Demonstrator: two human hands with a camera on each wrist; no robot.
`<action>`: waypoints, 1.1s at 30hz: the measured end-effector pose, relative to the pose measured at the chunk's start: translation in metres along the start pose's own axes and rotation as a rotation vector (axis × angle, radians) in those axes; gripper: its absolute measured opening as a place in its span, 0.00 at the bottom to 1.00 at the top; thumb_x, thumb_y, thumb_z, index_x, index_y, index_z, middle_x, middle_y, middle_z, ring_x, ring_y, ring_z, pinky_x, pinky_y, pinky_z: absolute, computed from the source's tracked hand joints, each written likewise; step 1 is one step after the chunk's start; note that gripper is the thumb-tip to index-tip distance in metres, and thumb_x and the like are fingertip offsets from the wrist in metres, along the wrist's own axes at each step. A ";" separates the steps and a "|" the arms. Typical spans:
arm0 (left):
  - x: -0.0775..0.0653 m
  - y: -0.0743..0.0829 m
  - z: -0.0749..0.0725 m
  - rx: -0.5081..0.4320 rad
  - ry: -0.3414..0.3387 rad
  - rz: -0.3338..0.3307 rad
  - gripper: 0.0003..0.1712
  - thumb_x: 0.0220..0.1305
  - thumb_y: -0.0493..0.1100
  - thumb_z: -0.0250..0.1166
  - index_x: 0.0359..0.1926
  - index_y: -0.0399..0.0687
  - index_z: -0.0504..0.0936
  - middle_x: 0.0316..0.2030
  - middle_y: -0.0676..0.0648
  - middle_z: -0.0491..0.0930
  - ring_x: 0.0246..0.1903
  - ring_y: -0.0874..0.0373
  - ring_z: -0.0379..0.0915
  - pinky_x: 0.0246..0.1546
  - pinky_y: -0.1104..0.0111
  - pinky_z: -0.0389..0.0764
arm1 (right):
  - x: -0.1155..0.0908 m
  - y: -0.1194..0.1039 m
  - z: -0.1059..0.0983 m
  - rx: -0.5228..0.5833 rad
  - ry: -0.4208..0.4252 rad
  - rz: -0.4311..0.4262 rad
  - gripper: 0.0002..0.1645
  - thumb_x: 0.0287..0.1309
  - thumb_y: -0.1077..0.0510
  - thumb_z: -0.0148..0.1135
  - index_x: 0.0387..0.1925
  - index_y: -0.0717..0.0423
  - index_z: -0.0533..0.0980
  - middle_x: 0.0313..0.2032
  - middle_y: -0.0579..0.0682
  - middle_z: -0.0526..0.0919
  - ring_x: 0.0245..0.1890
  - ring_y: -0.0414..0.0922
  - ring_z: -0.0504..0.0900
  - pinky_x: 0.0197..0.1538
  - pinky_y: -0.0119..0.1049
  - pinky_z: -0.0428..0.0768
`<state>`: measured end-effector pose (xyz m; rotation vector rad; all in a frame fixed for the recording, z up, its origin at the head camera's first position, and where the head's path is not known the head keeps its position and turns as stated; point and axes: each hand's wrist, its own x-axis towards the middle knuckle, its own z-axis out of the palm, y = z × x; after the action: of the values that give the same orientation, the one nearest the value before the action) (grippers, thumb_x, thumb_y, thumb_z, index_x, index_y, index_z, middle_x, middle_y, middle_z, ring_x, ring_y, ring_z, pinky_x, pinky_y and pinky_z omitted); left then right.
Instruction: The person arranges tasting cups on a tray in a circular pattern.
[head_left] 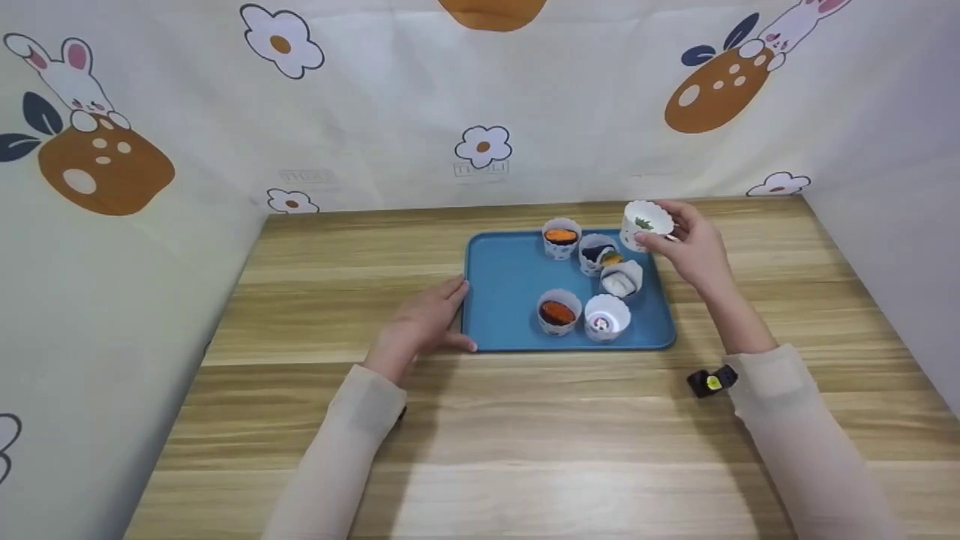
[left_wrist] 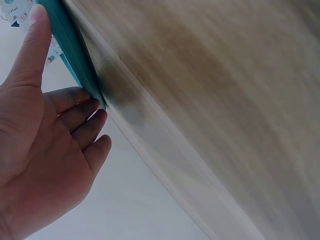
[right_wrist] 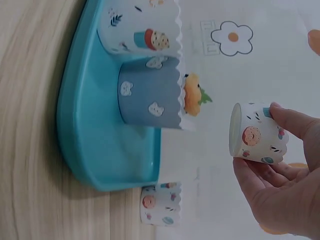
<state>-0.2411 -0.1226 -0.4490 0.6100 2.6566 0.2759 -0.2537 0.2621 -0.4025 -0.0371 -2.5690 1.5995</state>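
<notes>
My right hand pinches a white scalloped paper cup with a small green thing inside, over the tray's far right corner. Donut and leaf prints cover this cup in the right wrist view. At the blue tray, my left hand touches the left edge, thumb near the front corner and fingers lying along the side. On the tray stand several paper cups, two with orange-topped sushi-like pieces: a back cup and a front cup. A grey cup has an orange piece with a green leaf showing at its rim.
A front white cup and a cup with a white piece stand at the tray's right. The right wrist view shows another printed cup past the tray's edge. A patterned cloth hangs behind the wooden table.
</notes>
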 end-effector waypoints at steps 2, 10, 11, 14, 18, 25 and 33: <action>0.000 0.000 0.000 -0.002 -0.001 -0.003 0.62 0.57 0.64 0.70 0.80 0.47 0.44 0.81 0.46 0.40 0.80 0.48 0.38 0.79 0.54 0.48 | -0.001 -0.002 0.004 0.010 -0.009 -0.013 0.41 0.61 0.54 0.69 0.70 0.62 0.64 0.68 0.61 0.69 0.68 0.55 0.71 0.71 0.49 0.70; 0.000 0.000 -0.001 0.013 0.003 0.012 0.62 0.57 0.64 0.69 0.80 0.46 0.44 0.81 0.45 0.40 0.80 0.48 0.39 0.79 0.55 0.49 | -0.002 -0.010 0.020 0.063 -0.039 -0.045 0.39 0.59 0.59 0.70 0.68 0.65 0.65 0.67 0.62 0.71 0.68 0.54 0.71 0.73 0.48 0.68; 0.000 0.000 -0.001 0.019 0.003 0.018 0.62 0.58 0.64 0.69 0.79 0.45 0.45 0.81 0.45 0.41 0.80 0.48 0.39 0.79 0.55 0.49 | -0.001 -0.010 0.022 0.070 -0.043 -0.051 0.38 0.59 0.60 0.70 0.68 0.66 0.65 0.66 0.62 0.72 0.67 0.53 0.72 0.73 0.48 0.68; 0.000 0.000 -0.001 0.029 0.003 0.033 0.61 0.58 0.64 0.69 0.79 0.43 0.45 0.80 0.44 0.41 0.79 0.48 0.40 0.79 0.56 0.50 | -0.001 -0.011 0.028 0.073 -0.049 -0.065 0.38 0.58 0.61 0.71 0.67 0.66 0.66 0.64 0.62 0.73 0.66 0.52 0.72 0.74 0.46 0.67; -0.001 0.000 -0.001 0.008 0.000 0.036 0.61 0.59 0.63 0.69 0.79 0.43 0.45 0.80 0.43 0.41 0.80 0.48 0.39 0.79 0.56 0.49 | -0.001 -0.013 0.034 0.058 -0.064 -0.078 0.39 0.57 0.59 0.71 0.66 0.67 0.66 0.64 0.63 0.74 0.66 0.53 0.72 0.75 0.46 0.64; -0.001 0.000 -0.001 -0.007 -0.005 0.026 0.61 0.58 0.63 0.69 0.79 0.43 0.45 0.80 0.44 0.41 0.80 0.48 0.38 0.79 0.56 0.48 | -0.004 -0.015 0.046 0.035 -0.109 -0.104 0.42 0.58 0.57 0.71 0.69 0.67 0.64 0.67 0.65 0.71 0.70 0.56 0.69 0.76 0.48 0.63; 0.000 0.000 -0.001 -0.040 -0.005 0.015 0.61 0.58 0.61 0.71 0.79 0.44 0.45 0.80 0.44 0.41 0.80 0.48 0.38 0.79 0.55 0.47 | -0.005 -0.017 0.064 0.054 -0.143 -0.105 0.38 0.58 0.61 0.70 0.67 0.67 0.66 0.64 0.66 0.73 0.65 0.57 0.72 0.74 0.49 0.66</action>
<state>-0.2413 -0.1231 -0.4478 0.6173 2.6362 0.3308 -0.2552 0.1967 -0.4157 0.2207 -2.5802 1.6894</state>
